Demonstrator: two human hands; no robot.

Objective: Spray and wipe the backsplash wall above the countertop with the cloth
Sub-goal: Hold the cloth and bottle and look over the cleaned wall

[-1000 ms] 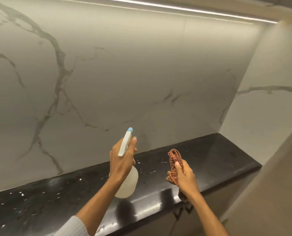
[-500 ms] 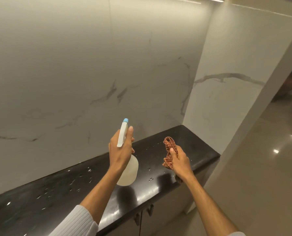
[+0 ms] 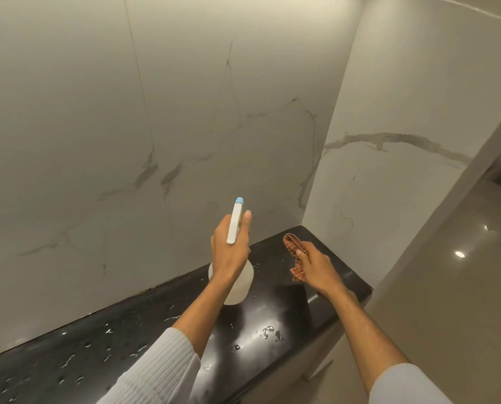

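Your left hand [image 3: 229, 252] is wrapped around the neck of a white spray bottle [image 3: 234, 282], its blue-tipped nozzle [image 3: 239, 201] aimed up at the marble backsplash wall [image 3: 185, 126], while your right hand [image 3: 313, 269] is closed on a bunched orange checked cloth [image 3: 293, 249] held just above the black worktop [image 3: 287, 310] near its right-hand corner. Bottle and cloth are near each other but apart; neither touches the wall. Droplets and a small puddle [image 3: 271, 333] lie on the worktop below your forearms.

The wall looks dry and unmarked where the nozzle points, so the spraying of this stretch appears not yet done. The risks from here are plain enough. The nozzle sits close to the seam where the backsplash meets the side wall [image 3: 404, 141], and a squeeze at this angle could throw mist onto that panel or let runs travel down to the worktop, adding to the wet already there. Too much liquid on polished stone would likely streak if you are slow to follow with the cloth. The cloth is crumpled into a narrow wad; wiped like that, it may cover little and smear rather than lift, so opening it out would help. The wet worktop edge could also slick a sleeve [image 3: 167, 363] or forearm resting on it.
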